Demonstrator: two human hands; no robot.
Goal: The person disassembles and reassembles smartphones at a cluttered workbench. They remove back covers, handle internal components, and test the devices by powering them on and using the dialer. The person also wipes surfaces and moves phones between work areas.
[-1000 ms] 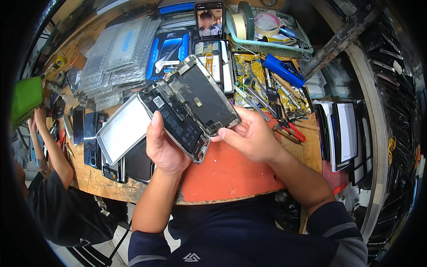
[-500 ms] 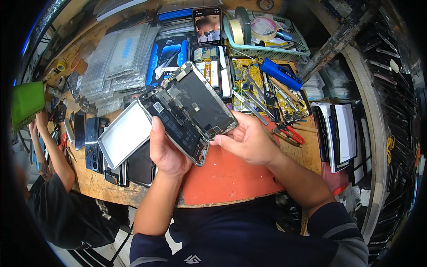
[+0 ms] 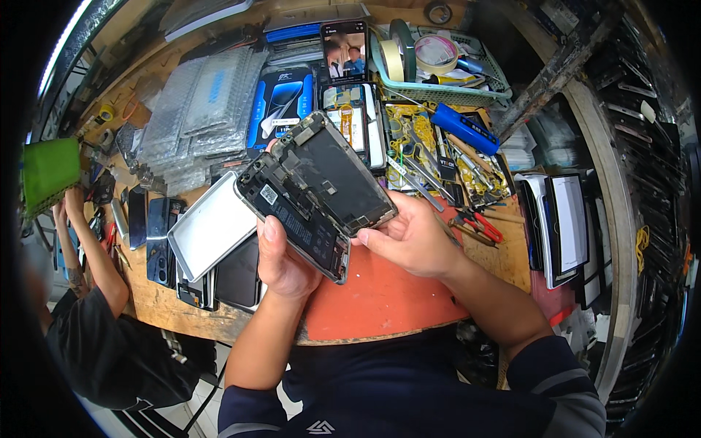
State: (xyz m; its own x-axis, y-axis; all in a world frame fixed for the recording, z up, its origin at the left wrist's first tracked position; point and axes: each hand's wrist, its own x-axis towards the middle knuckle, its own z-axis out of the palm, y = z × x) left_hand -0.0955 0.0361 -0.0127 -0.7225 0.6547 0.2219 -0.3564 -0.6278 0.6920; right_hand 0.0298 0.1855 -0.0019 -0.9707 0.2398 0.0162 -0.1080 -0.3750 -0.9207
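An opened phone is held over a red mat [image 3: 372,306], its battery half [image 3: 288,226] at left and its screen panel [image 3: 332,175] folded out to the right, back side up. My left hand [image 3: 288,266] grips the battery half, thumb upright along its lower left edge. The fingers of my right hand [image 3: 409,241] are closed on the lower right corner of the screen panel, thumb at its edge. Behind my left hand lies a white tray-like lid [image 3: 204,219] on stacked dark phone parts [image 3: 237,281].
Around are bubble wrap [image 3: 197,117], a blue box [image 3: 281,102], a propped phone [image 3: 343,51], a tape basket [image 3: 475,91], tools [image 3: 475,226] and stacked panels [image 3: 551,219]. A metal post [image 3: 548,69] rises at right. A co-worker's arms [image 3: 91,248] hold a green object [image 3: 51,168] at left.
The opened phone, both my hands and the bench sit a little lower and further right in the picture. My grip on the two halves looks the same.
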